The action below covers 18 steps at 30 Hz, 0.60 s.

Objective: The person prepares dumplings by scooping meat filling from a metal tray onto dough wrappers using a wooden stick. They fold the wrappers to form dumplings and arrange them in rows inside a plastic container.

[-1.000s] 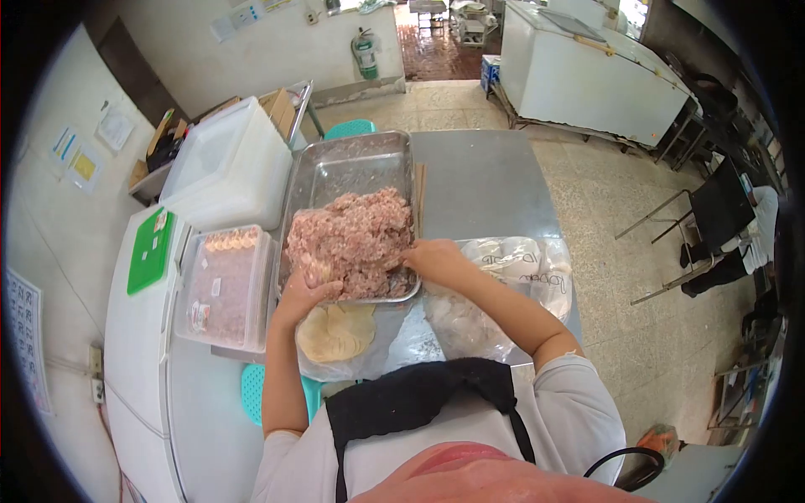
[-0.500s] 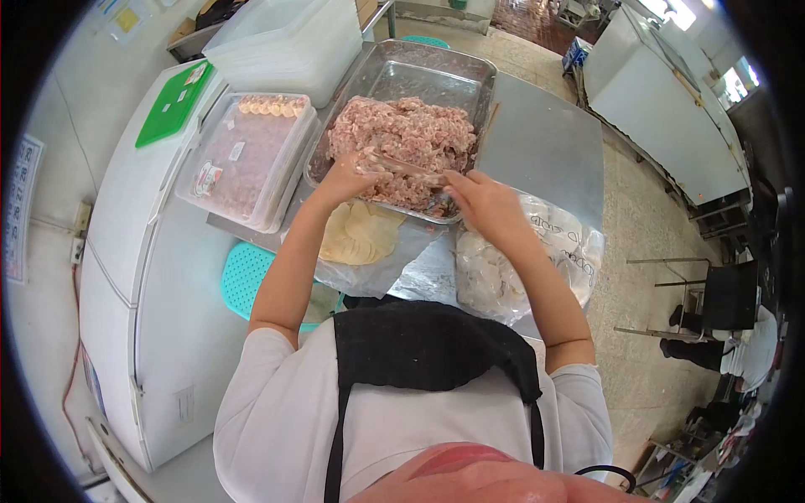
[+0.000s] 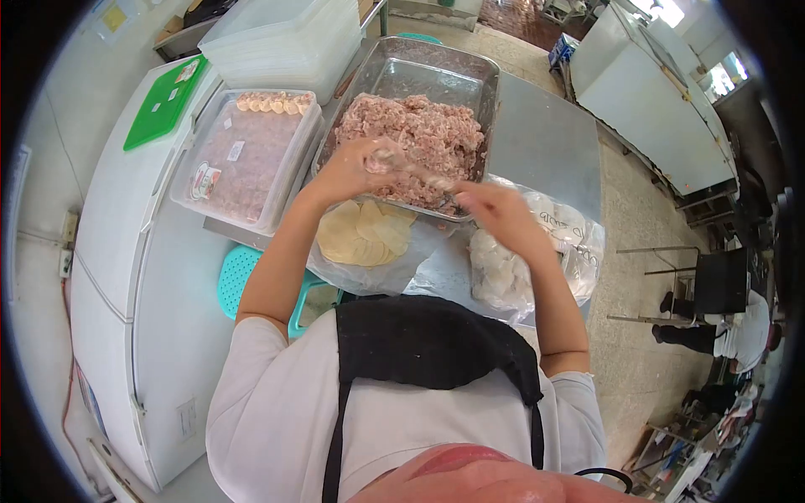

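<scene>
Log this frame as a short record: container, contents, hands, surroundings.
Container: deep rectangular metal tray
Contents: heaped pinkish minced meat
Left hand: above the tray's near side; hold unclear
Right hand: at one end of a narrow, blurred strip; grip unclear
Nearer the wearer: round, pale yellow flat sheets on clear plastic
Left of tray: translucent rectangular plastic box
Right of sheets: clear plastic bag with black writing

The left arm (image 3: 285,256) and right arm (image 3: 559,306) reach forward, the left hand (image 3: 350,170) curled, the right hand (image 3: 501,214) near it, angled inward.
</scene>
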Each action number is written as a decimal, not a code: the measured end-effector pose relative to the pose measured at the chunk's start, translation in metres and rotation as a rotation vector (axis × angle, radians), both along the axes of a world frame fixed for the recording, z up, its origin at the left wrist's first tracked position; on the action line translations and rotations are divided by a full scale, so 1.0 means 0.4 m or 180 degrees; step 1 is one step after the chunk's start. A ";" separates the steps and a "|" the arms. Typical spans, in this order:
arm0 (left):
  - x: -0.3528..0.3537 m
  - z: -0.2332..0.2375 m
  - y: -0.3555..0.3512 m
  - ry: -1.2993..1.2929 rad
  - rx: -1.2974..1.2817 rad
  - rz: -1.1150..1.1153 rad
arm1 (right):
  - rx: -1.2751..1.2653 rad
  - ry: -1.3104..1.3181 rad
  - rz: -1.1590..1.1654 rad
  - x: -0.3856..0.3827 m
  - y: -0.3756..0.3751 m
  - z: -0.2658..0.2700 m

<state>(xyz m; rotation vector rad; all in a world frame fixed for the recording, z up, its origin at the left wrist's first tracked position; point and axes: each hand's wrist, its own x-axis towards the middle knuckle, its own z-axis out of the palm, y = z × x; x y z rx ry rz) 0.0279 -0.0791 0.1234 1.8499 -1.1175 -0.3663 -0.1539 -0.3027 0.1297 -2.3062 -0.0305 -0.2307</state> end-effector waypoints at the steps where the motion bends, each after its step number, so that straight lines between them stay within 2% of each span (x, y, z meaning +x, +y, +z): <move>1: 0.015 0.002 0.004 0.0131 0.0320 -0.0271 | -0.0128 0.0114 0.0105 0.014 0.035 -0.020; 2: 0.028 0.002 0.009 0.0128 0.0322 -0.0324 | -0.0126 0.0116 0.0051 0.027 0.033 -0.027; 4: 0.058 -0.007 0.021 -0.0673 0.0550 -0.0273 | -0.0449 0.0029 0.0183 0.064 0.014 -0.004; 5: 0.075 -0.033 0.032 -0.0678 0.0526 -0.0281 | -0.0860 0.0111 -0.0062 0.062 0.015 0.029; 7: 0.107 -0.079 0.065 -0.0892 -0.0047 0.0310 | -0.1021 -0.0113 -0.0228 0.057 0.094 0.082; 8: 0.128 -0.082 0.081 -0.0887 -0.0052 0.0306 | -0.1156 -0.0327 -0.0401 0.060 0.134 0.090; 10: 0.157 -0.050 0.103 0.0286 0.0170 -0.0180 | -0.1398 -0.0304 -0.0300 0.088 0.167 0.066; 11: 0.167 -0.054 0.121 0.0285 0.0154 -0.0193 | -0.1460 -0.0327 -0.0277 0.108 0.160 0.063; 13: 0.179 -0.048 0.163 -0.0624 0.0098 0.0210 | -0.1557 -0.0372 -0.0234 0.130 0.177 0.099; 14: 0.190 -0.040 0.184 -0.0638 0.0072 0.0222 | -0.1465 -0.0233 -0.0381 0.127 0.189 0.127; 16: 0.185 0.028 0.223 0.0152 -0.0027 -0.0131 | -0.1380 -0.0080 -0.0519 0.136 0.243 0.137; 18: 0.201 0.058 0.242 0.0319 0.0104 -0.0178 | -0.1237 -0.0258 -0.0308 0.167 0.313 0.085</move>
